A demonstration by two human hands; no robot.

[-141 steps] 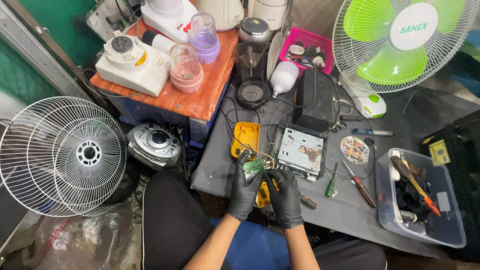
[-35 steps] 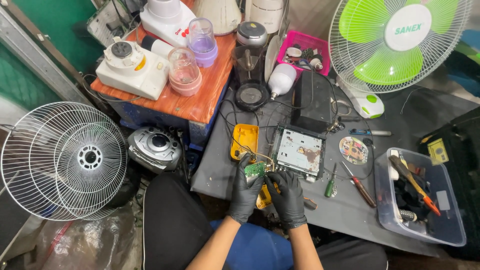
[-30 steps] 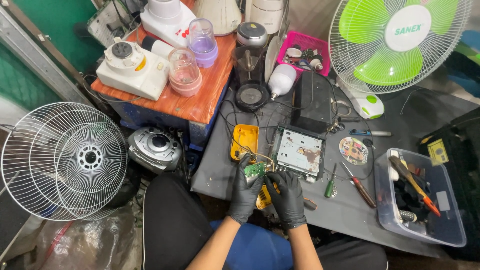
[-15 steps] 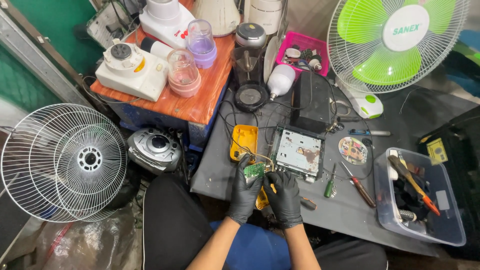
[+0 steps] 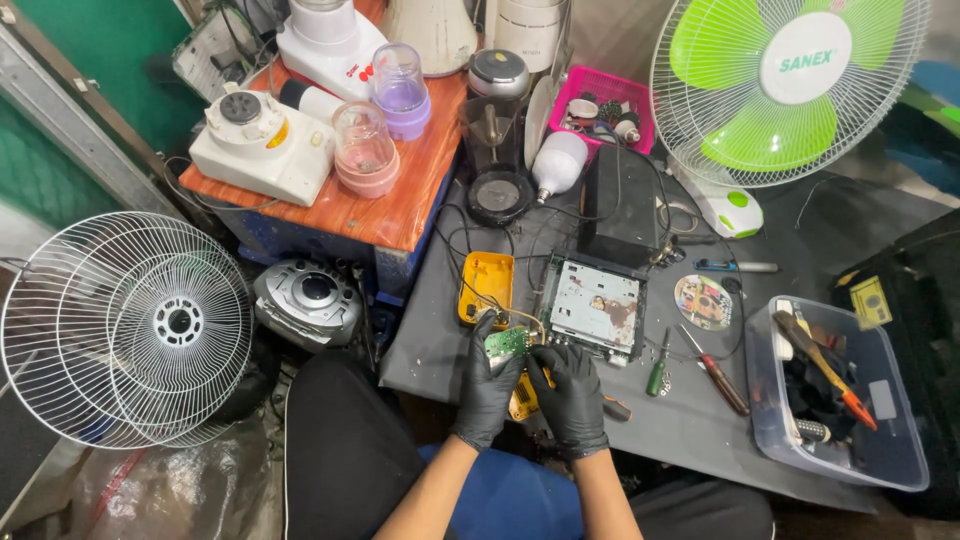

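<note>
Both gloved hands work over the table edge: the left hand (image 5: 487, 385) pinches a small green circuit board (image 5: 507, 342), while the right hand (image 5: 575, 395) curls around the yellow casing (image 5: 524, 398) beneath; separating them further calls for care with the thin wires.

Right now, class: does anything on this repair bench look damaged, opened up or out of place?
Yes. The yellow casing lies open and empty, its small green circuit board pulled out, wires trailing, held in the left hand. Beside it the silver disc drive sits uncovered.
</note>
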